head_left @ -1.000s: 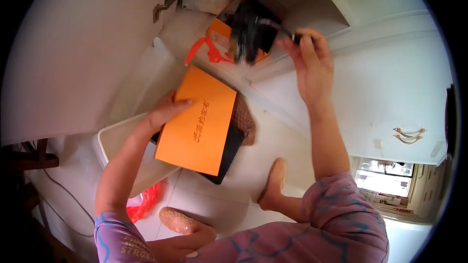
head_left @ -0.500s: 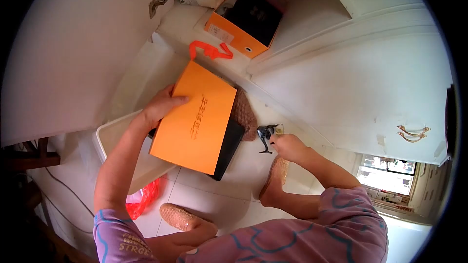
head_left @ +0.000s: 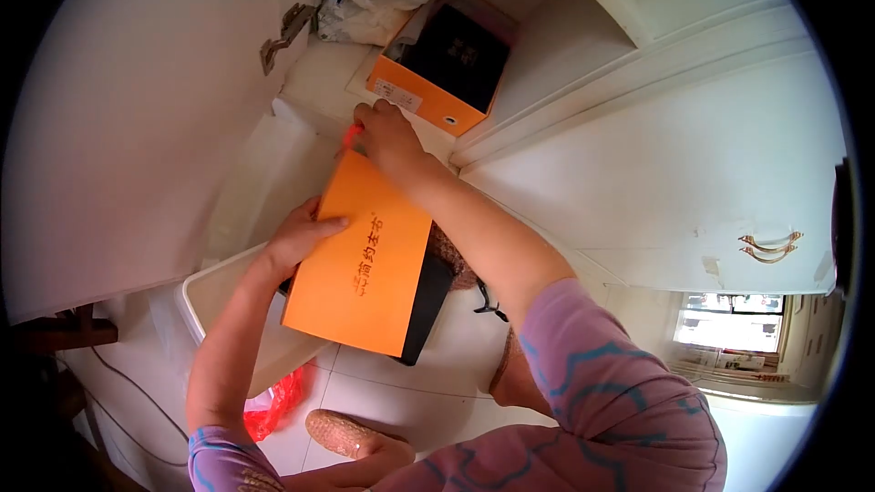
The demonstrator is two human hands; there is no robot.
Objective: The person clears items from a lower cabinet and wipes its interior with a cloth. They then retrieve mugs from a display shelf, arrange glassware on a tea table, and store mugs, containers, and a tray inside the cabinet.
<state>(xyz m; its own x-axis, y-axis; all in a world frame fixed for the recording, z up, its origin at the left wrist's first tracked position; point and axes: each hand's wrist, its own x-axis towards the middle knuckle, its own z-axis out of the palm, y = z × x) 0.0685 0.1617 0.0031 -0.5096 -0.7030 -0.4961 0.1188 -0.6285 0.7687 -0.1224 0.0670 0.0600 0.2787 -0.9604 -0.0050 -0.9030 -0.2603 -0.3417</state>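
Note:
My left hand (head_left: pixel 305 235) grips the left edge of an orange box lid (head_left: pixel 365 260) with dark lettering, its thumb lying on top. A flat black thing (head_left: pixel 428 296) shows from under the lid's right side. Past the lid's far edge, my right hand (head_left: pixel 390 138) pinches a red strip (head_left: pixel 352 135), most of it hidden by the fingers. Brown textured fabric (head_left: pixel 453 253) lies partly covered beside the lid. On the floor, a fishing reel (head_left: pixel 489 301) is mostly hidden behind my right forearm.
Inside the open cabinet, an orange box (head_left: pixel 430 109) holds a black item (head_left: pixel 458 53), with plastic bags (head_left: pixel 365 20) beside it. A white bin (head_left: pixel 193 305) stands under the lid's left side. A red plastic bag (head_left: pixel 278 408) lies on the floor near my foot (head_left: pixel 339 433).
My right hand has left the fishing reel, reached across to the cabinet's edge and taken hold of the red strip. The lid has shifted slightly down in view, still in my left hand.

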